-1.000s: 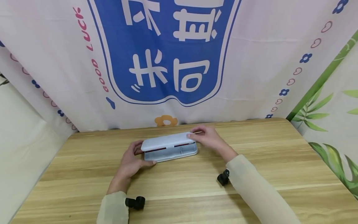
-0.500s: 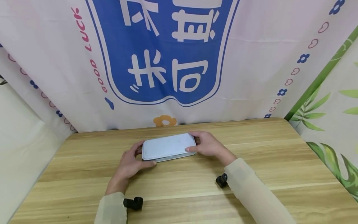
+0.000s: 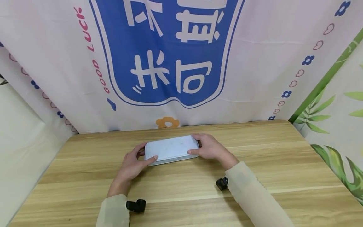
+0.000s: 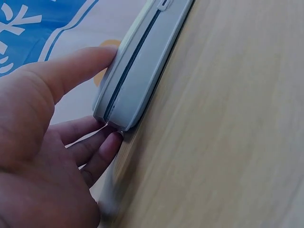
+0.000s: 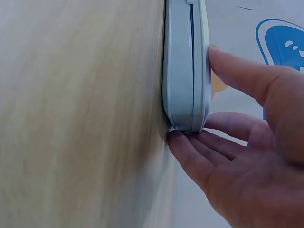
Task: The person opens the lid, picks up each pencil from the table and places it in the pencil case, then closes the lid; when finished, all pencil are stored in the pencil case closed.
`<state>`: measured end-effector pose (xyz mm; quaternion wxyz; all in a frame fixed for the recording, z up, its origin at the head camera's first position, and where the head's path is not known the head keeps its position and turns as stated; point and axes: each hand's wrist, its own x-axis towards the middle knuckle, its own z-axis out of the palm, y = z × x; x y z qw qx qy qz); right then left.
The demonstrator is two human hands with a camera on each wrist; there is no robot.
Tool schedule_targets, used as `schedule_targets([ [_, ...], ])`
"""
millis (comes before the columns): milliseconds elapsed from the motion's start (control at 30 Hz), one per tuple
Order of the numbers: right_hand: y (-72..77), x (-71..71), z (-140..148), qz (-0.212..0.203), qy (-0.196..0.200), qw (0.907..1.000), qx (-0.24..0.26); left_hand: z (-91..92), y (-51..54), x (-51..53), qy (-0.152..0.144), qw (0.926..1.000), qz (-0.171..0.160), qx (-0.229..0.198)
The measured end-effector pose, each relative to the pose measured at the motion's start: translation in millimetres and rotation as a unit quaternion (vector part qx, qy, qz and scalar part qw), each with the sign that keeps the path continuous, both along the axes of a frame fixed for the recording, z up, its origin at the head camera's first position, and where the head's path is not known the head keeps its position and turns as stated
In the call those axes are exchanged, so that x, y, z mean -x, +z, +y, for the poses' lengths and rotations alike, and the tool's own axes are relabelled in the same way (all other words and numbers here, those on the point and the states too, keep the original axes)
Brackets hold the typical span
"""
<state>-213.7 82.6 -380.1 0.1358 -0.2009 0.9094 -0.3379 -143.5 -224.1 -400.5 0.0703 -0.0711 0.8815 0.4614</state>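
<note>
A pale blue-white hard pencil case [image 3: 171,147] lies flat on the wooden table, its lid down over the base. In the left wrist view a thin dark gap runs between lid and base of the pencil case [image 4: 142,71]; the right wrist view shows a narrower seam. My left hand [image 3: 132,164] holds the left end, thumb on the lid and fingers round the end. Round the right end, my right hand [image 3: 209,146] grips likewise, thumb on the lid's front edge. The lid hides the inside.
The wooden table [image 3: 175,195] extends in front and to both sides. Behind its back edge hangs a white cloth [image 3: 255,78] with a blue printed panel. Black wrist cameras [image 3: 136,206] sit on both sleeves.
The raised lid has come down over the base, covering the inside. My right hand turned down with it. My left thumb moved from the base's front edge up onto the lid.
</note>
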Motion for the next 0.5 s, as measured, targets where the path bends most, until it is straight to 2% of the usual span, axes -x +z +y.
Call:
schedule_targets([
  [200, 0.7, -2.8, -0.9, 0.002, -0.009, 0.9998, -0.015, 2.5, 0.0, 0.8, 0.001, 1.0, 0.001, -0.004],
  [500, 0.7, -6.9, -1.7, 0.009, -0.01, 0.9998, -0.015, 3.6, -0.2, 1.1, -0.003, 0.9999, -0.002, 0.014],
])
